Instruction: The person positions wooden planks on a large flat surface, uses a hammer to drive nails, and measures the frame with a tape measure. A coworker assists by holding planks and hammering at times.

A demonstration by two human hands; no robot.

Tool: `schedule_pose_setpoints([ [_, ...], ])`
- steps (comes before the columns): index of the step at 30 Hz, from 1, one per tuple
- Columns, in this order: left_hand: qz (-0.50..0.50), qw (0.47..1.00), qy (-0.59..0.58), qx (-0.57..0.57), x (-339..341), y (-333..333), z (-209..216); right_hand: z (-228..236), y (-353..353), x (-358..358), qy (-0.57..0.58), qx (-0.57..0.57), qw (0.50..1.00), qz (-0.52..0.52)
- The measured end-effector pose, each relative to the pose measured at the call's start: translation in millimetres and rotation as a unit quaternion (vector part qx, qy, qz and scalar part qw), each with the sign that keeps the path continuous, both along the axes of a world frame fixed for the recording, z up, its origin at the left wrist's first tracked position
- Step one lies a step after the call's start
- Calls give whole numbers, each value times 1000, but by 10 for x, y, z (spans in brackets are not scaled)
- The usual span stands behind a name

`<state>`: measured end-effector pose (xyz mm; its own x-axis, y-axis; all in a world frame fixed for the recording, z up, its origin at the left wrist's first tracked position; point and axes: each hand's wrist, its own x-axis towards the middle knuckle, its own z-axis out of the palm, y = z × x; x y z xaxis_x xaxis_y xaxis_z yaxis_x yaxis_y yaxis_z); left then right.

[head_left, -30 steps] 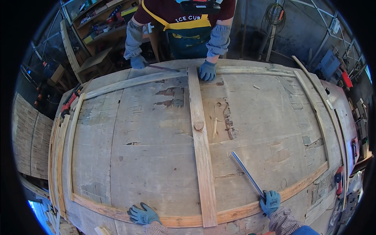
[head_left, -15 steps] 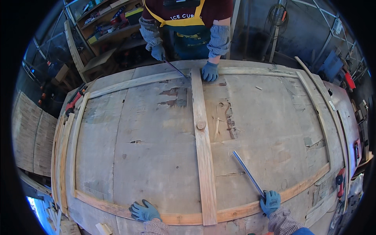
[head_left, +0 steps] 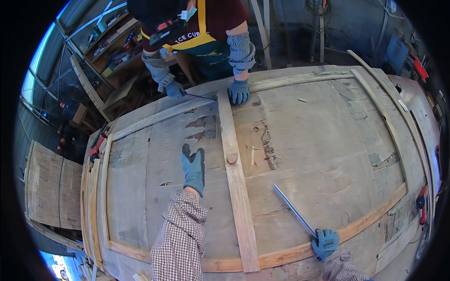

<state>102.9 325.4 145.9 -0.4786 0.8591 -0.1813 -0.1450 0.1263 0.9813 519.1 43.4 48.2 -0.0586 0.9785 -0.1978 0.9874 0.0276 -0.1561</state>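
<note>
My left hand (head_left: pixel 192 168), in a blue work glove with dark fingertips, reaches out over the table left of the middle board. Its thumb and fingers are apart, with nothing in them. At the lower right, my gloved right hand (head_left: pixel 325 243) is closed round a straight silver metal bar (head_left: pixel 294 209), whose far end points forward and left. That hand is by the near rail (head_left: pixel 283 257) of a large wooden frame. A knotty wooden board (head_left: pixel 232 175) crosses the frame's middle from the near rail to the far rail (head_left: pixel 290 80).
Across the table, a co-worker's gloved hand (head_left: pixel 176 89) holds a thin dark bar (head_left: pixel 201 98) at the middle board's far end; their other hand (head_left: pixel 239 91) presses beside it. Red tools (head_left: pixel 97 144) and loose strips (head_left: pixel 94 206) lie along the left edge. The worn plywood tabletop (head_left: pixel 318 140) has torn patches.
My left hand has left the near rail and stretched forward over the table. My right hand keeps hold of the metal bar. The head view has shifted, and the co-worker leans further in.
</note>
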Motion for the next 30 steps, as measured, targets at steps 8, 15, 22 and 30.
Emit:
schedule_pose_setpoints([
  [8,-42,999,-12,26,553,275,-260,55,54,-59,9,-23,1000,13],
  [15,-11,999,-6,36,360,387,-140,43,47,-62,3,-31,999,5],
  [22,-11,1000,-17,-1,330,330,-227,39,42,-65,-15,-38,999,13],
  [30,-75,995,69,-4,394,394,-364,111,60,-56,6,-46,999,13],
])
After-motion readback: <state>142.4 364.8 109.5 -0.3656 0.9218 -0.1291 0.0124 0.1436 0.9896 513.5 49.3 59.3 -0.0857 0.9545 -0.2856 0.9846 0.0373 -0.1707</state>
